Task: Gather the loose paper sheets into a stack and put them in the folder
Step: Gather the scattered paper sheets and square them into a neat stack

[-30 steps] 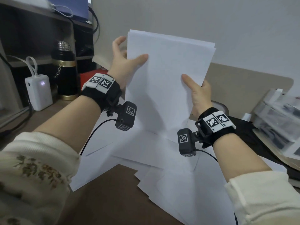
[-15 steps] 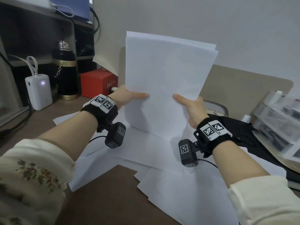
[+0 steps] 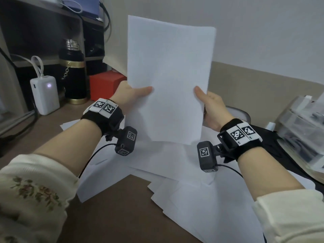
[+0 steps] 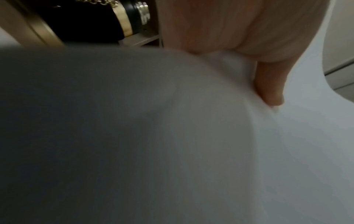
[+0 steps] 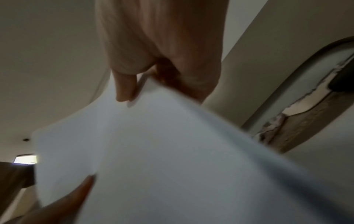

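From my remote seat, my left hand (image 3: 130,95) now grasps the bundle of sheets (image 3: 169,79) low on its left edge, thumb across the front face; a second ago it sat much higher, near the top corner. The bundle itself has squared up: the offset edge that showed along the top earlier is almost gone, so I judge the jogging is nearly finished for these pages. It stands upright above the surface (image 3: 112,213), long axis running twelve to six, face toward me, its bottom edge hanging just over the loose sheets (image 3: 206,204) that lie fanned below from eight to five o'clock. Those are not gathered yet, so much of the stacking remains. My right hand (image 3: 211,105) pinches the right edge at about the same height, thumb in front and fingers behind. At three o'clock something dark (image 3: 270,135) lies on the surface; I cannot tell whether it is the folder.
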Demonstrator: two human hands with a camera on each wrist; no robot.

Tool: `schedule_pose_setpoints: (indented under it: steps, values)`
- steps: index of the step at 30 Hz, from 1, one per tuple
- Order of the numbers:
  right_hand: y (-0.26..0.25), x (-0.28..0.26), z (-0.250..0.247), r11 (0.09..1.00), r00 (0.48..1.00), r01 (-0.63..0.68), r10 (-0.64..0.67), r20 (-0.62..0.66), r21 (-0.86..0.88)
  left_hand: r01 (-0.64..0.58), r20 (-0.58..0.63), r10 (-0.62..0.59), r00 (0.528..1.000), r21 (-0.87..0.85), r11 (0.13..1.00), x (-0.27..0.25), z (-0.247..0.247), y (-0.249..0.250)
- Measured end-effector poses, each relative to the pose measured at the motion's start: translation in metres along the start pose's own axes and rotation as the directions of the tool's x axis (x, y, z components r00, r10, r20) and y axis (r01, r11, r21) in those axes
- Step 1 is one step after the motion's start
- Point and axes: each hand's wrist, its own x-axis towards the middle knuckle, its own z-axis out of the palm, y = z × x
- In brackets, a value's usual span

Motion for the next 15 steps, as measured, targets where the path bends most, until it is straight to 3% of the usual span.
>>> schedule_pose_setpoints:
  steps: [3, 5, 7, 11, 15]
  values:
    - [0.022, 0.006, -0.016, 0.969, 0.976, -0.216, 0.216, -0.014, -0.123, 0.228, 0.029, -0.230, 0.973, 0.044, 0.973, 0.003, -0.019, -0.010]
    - [0.038, 0.011, -0.027, 0.929, 0.937, -0.347, 0.335, -0.102, -0.131, 0.417, 0.094, -0.413, 0.906, -0.029, 0.908, 0.004, -0.026, -0.018]
    - [0.050, 0.011, -0.033, 0.865, 0.876, -0.478, 0.456, -0.157, -0.155, 0.521, 0.123, -0.512, 0.850, -0.052, 0.852, 0.003, -0.028, -0.028]
    - [0.060, 0.007, -0.032, 0.786, 0.822, -0.569, 0.537, -0.191, -0.242, 0.607, 0.149, -0.609, 0.779, 0.063, 0.792, 0.000, -0.029, -0.050]
    - [0.060, 0.008, -0.030, 0.774, 0.786, -0.617, 0.597, -0.161, -0.144, 0.610, 0.165, -0.643, 0.747, 0.212, 0.763, -0.008, -0.017, -0.053]
